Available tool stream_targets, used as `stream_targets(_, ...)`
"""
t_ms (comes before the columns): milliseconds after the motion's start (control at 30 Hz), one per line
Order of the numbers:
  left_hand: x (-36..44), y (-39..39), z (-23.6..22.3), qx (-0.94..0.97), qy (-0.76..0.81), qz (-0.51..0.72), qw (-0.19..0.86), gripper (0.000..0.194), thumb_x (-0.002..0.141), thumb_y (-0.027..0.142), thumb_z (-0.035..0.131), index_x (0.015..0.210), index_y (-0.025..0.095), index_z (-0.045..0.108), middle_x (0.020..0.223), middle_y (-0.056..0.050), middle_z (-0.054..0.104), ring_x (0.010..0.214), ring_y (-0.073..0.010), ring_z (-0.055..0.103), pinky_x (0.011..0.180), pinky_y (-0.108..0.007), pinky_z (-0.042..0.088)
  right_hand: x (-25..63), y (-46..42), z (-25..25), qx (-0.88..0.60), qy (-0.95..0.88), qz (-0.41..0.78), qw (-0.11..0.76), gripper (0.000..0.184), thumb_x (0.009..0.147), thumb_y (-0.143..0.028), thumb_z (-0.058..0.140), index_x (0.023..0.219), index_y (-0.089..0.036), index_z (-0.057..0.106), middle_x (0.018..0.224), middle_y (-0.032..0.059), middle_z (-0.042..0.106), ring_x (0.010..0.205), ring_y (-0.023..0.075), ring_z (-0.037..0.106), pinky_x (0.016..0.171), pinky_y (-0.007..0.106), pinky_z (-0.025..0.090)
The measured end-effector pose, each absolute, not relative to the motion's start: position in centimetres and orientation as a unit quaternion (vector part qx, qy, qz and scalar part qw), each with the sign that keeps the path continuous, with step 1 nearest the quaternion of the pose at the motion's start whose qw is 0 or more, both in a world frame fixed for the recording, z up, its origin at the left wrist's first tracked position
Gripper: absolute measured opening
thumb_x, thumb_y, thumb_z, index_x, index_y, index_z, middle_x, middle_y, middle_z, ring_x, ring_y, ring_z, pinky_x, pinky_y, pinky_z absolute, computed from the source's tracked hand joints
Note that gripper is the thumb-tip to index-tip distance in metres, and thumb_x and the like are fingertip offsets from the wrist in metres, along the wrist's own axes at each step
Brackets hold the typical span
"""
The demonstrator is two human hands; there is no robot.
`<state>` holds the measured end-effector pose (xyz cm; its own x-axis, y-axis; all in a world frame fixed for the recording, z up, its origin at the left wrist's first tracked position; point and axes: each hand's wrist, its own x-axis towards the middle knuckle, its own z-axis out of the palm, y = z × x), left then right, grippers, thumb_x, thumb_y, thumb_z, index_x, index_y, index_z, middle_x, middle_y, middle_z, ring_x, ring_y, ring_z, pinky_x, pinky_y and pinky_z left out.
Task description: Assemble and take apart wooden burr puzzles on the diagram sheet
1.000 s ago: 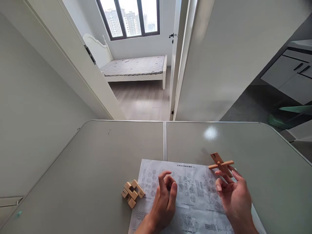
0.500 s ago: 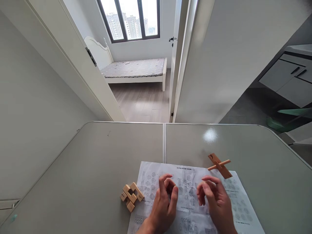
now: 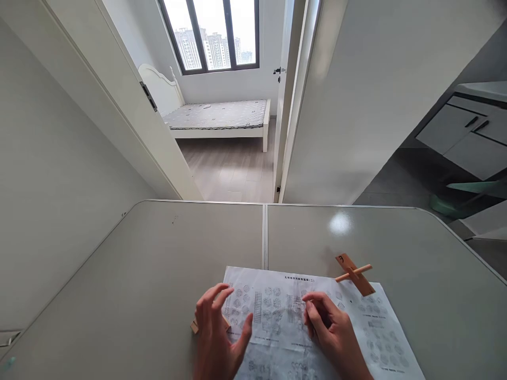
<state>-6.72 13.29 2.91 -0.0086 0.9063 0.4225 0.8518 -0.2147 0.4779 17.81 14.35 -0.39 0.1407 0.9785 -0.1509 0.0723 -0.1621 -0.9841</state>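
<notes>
My left hand (image 3: pixel 217 332) hovers with fingers spread over a cluster of pale wooden puzzle blocks (image 3: pixel 194 326), which it almost wholly hides at the left edge of the paper. My right hand (image 3: pixel 328 330) rests on the printed instruction sheet (image 3: pixel 277 316), fingers curled loosely, nothing in them. A wooden cross piece (image 3: pixel 354 273), a flat bar with a thin dowel through it, lies on the table at the sheet's upper right corner, apart from both hands.
The grey folding table (image 3: pixel 158 264) has a centre seam and rounded far corners. Beyond it an open doorway leads to a room with a bed (image 3: pixel 222 116). A cabinet (image 3: pixel 463 132) and a green object (image 3: pixel 467 192) stand to the right.
My right hand let go of the wooden cross piece and came down left onto the sheet. My left hand moved left over the block cluster and spread its fingers.
</notes>
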Motion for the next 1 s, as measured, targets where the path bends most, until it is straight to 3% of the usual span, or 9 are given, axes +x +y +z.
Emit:
stream_targets(200,-11.5,12.4,0.9,0.693,0.678,0.245,0.004,0.071,0.091,0.056,0.070,0.148,0.025,0.041,0.144,-0.016,0.056,0.128,-0.0367,0.055,0.102,-0.055,0.050,17.6,14.4,-0.7,-0.597,-0.442,0.473,0.474,0.046,0.093,-0.067,0.063,0.091,-0.022,0.068,0.061,-0.0023,0.060,0.047,0.0148,0.054,0.048,0.025,0.047)
stream_targets(433,-13.1,11.5,-0.2,0.679,0.695,0.236,0.032,0.057,0.093,0.057,0.068,0.139,0.028,0.050,0.128,-0.010,0.068,0.110,-0.0312,0.068,0.091,-0.047,0.059,17.4,14.5,-0.7,-0.601,-0.452,0.459,0.473,0.049,0.093,-0.071,0.061,0.090,-0.022,0.068,0.060,-0.0016,0.061,0.046,0.0161,0.055,0.049,0.027,0.048)
stream_targets(700,-14.1,11.8,-0.7,0.668,0.687,0.286,0.014,0.062,0.090,0.068,0.068,0.135,0.027,0.056,0.120,-0.008,0.072,0.100,-0.0287,0.076,0.078,-0.040,0.066,17.4,14.5,-1.1,-0.600,-0.453,0.465,0.468,0.050,0.092,-0.071,0.060,0.090,-0.022,0.067,0.061,-0.0021,0.060,0.045,0.0156,0.054,0.049,0.026,0.047)
stream_targets(1000,-9.7,13.4,0.3,0.755,0.565,0.318,0.094,0.067,0.088,0.054,0.080,0.143,0.029,0.052,0.118,-0.010,0.073,0.100,-0.0272,0.077,0.082,-0.036,0.067,17.1,14.7,-1.1,-0.602,-0.454,0.441,0.487,0.050,0.092,-0.071,0.061,0.087,-0.022,0.068,0.057,-0.0019,0.060,0.041,0.0148,0.053,0.043,0.025,0.048)
